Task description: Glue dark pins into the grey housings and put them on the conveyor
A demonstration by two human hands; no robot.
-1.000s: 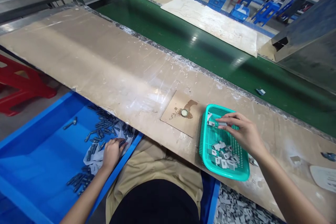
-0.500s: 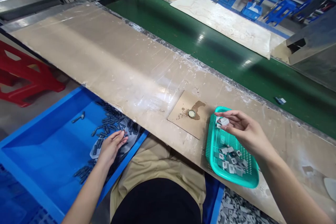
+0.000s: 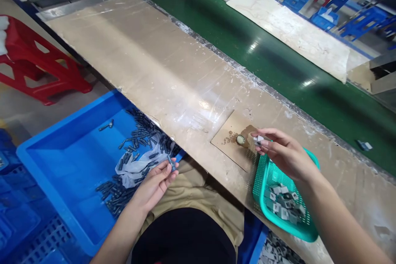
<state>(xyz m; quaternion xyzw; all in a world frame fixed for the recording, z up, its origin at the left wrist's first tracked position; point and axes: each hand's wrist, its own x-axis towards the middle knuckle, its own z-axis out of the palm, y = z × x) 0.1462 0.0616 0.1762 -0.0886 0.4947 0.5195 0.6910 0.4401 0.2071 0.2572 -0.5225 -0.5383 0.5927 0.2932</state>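
Observation:
My left hand (image 3: pixel 159 179) pinches a small dark cylindrical part (image 3: pixel 171 164) above the right edge of the blue tray (image 3: pixel 55 142). More dark parts (image 3: pixel 116 194) lie in that tray, some on a clear plastic bag (image 3: pixel 130 172). Between the fingertips of my right hand (image 3: pixel 275 146) is a small grey-white block (image 3: pixel 258 140). That hand is over the far end of the green basket (image 3: pixel 312 235), which holds several similar blocks (image 3: pixel 284 202). Left of it, a small round cap with pale contents (image 3: pixel 240 139) sits on a stained cardboard square (image 3: pixel 224 136).
The brown worktop (image 3: pixel 148 57) runs beside a green conveyor belt (image 3: pixel 216 20), where a small part (image 3: pixel 365 145) lies. A red stool (image 3: pixel 46 62) stands at the left. Below the worktop, a bin of grey blocks (image 3: pixel 275 249) shows at the bottom right.
My left hand has risen from the pile in the tray, now with a dark part in its fingers. My right hand has lifted the block towards the cardboard. The view has shifted.

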